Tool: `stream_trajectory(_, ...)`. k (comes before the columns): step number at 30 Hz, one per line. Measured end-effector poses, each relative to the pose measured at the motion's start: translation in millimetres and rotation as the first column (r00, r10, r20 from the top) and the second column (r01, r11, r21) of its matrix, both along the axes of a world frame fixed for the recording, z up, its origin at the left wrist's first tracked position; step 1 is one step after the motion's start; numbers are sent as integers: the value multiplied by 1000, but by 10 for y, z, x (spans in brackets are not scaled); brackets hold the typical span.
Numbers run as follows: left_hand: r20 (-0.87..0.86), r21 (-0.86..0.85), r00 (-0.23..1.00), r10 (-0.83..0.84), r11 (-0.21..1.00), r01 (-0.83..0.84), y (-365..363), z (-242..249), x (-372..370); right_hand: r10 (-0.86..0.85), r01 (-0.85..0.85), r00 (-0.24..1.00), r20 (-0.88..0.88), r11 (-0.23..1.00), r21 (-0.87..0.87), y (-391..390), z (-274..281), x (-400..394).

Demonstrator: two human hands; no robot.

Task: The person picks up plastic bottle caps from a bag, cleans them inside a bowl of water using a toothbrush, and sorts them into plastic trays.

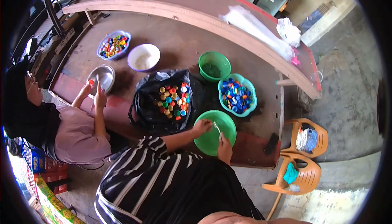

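Observation:
Over the light-green basin [200, 145], my left hand [201, 128] has its fingers pinched together at the rim; I cannot tell what is between them. My right hand [224, 148] grips a slim, pale tool [217, 128], whose tip points up toward my left fingers. Left of the basin lies an opened black plastic bag [143, 97] with loose bottle caps [169, 99] in gold, red, green and blue on it. A turquoise scalloped bowl [220, 98] full of mostly blue caps stands just beyond the basin.
At the left, another person [77, 130] holds a red cap and a thin tool over a metal bowl [111, 77]. A cap-filled lilac bowl [99, 52], a white bowl [144, 57] and a green bowl [214, 66] stand farther back. Orange chairs [308, 179] stand at the right.

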State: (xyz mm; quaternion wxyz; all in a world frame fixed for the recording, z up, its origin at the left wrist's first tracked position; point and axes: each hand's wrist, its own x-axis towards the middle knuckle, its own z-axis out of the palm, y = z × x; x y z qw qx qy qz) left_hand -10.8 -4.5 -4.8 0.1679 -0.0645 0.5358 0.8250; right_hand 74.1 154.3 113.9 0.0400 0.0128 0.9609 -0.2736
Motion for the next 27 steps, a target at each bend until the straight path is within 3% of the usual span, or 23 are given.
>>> stream_trajectory(3, 137, 43, 990, -27, 999, 21, -35, 344, 63, -2, 10, 999, 43, 983, -183, 2, -68, 46)
stream_trajectory(6, 127, 121, 990, -59, 992, 44, -9, 353, 99, -65, 64, 997, 33, 997, 41, 1, 102, 116)
stream_trajectory(9, 144, 159, 988, -49, 987, 26, -34, 364, 135, -19, 16, 1000, -15, 984, -178, -17, 37, 164)
stream_trajectory(14, 143, 140, 988, -53, 990, 33, -66, 430, 136, -73, 69, 996, -52, 995, -70, -10, 43, 110)
stream_trajectory(18, 132, 150, 991, -27, 989, 6, -111, 451, 126, -1, -15, 997, -76, 978, -207, -42, -47, 157)
stream_trajectory(21, 125, 122, 991, -52, 992, 36, -138, 476, 139, -73, 72, 997, 15, 997, 31, -24, 51, 87)
stream_trajectory(24, 137, 110, 990, -39, 994, 24, -155, 461, 158, 44, -56, 994, -96, 989, -133, -50, -9, 98)
stream_trajectory(27, 104, 70, 993, -55, 996, 47, -167, 375, 136, 1, -1, 1000, 19, 1000, 27, -57, 115, 41)
